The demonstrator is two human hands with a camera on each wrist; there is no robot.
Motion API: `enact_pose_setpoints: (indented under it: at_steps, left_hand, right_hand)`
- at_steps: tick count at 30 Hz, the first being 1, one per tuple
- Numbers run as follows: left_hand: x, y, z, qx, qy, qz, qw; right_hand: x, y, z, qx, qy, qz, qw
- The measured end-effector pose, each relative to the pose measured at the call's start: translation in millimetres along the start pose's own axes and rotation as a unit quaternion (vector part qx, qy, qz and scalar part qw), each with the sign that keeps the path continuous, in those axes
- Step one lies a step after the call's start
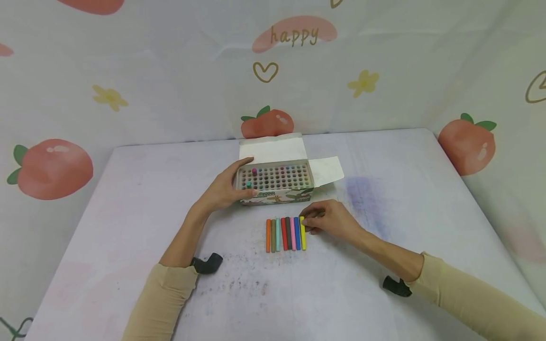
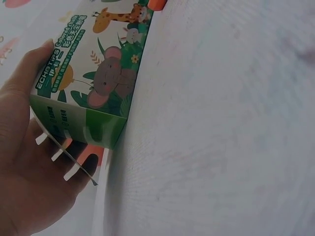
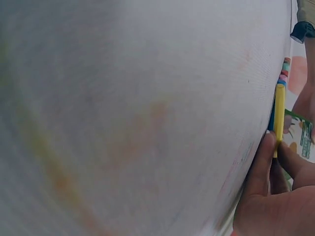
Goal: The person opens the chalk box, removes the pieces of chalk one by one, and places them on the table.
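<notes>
An open box of colored chalk (image 1: pixel 277 195) sits on the table, its inner tray (image 1: pixel 273 176) full of round holes. A magenta chalk (image 1: pixel 254 172) and a green chalk (image 1: pixel 249 184) stick up from that tray. My left hand (image 1: pixel 223 187) grips the box's left end, thumb at the front; in the left wrist view animals are printed on the box (image 2: pixel 110 78). Before the box lies a row of several chalk sticks, from an orange chalk (image 1: pixel 268 235) to a blue chalk (image 1: pixel 297 233). At the row's right end my right hand (image 1: pixel 334 219) pinches the upper part of a yellow chalk (image 1: pixel 303 234).
The box's white lid (image 1: pixel 273 149) stands raised at the back, and a side flap (image 1: pixel 326 170) juts out to the right. Purple-blue smudges (image 1: pixel 364 194) mark the tabletop right of the box. A printed cloth (image 1: pixel 183 94) hangs behind the table.
</notes>
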State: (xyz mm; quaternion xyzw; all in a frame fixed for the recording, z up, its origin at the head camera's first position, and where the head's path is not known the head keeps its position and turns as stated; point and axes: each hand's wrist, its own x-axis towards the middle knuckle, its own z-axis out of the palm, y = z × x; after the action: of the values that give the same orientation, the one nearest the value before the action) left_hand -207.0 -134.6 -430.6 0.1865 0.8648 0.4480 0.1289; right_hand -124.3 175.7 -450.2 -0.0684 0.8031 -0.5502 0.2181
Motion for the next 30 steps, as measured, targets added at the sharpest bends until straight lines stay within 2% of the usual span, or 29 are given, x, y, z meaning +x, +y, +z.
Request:
enact_pose_setpoints:
  at_steps: [8,14,21,30]
  left_hand:
    - [0.1,1.2,0.1,0.001,-0.002,-0.002,1.0]
    - [-1.0,-0.3,0.6,0.001,-0.005,0.0,1.0]
    - [-2.6,0.5,-0.4,0.016,-0.002,0.008,0.9998]
    - [-3.9,9.2,-4.7,0.043,-0.008,0.0,0.999]
  right_hand:
    - [-1.4,0.5,-1.7,0.02,-0.008,0.003,1.0]
    - [-4.2,-1.3,-2.6,0.014,-0.011,-0.003,1.0]
    - [-6.5,-7.5,-4.8,-0.016,-0.006,-0.017,1.0]
    - [-7.0,-16.8,-8.6,-0.089,0.014,-0.053,0.995]
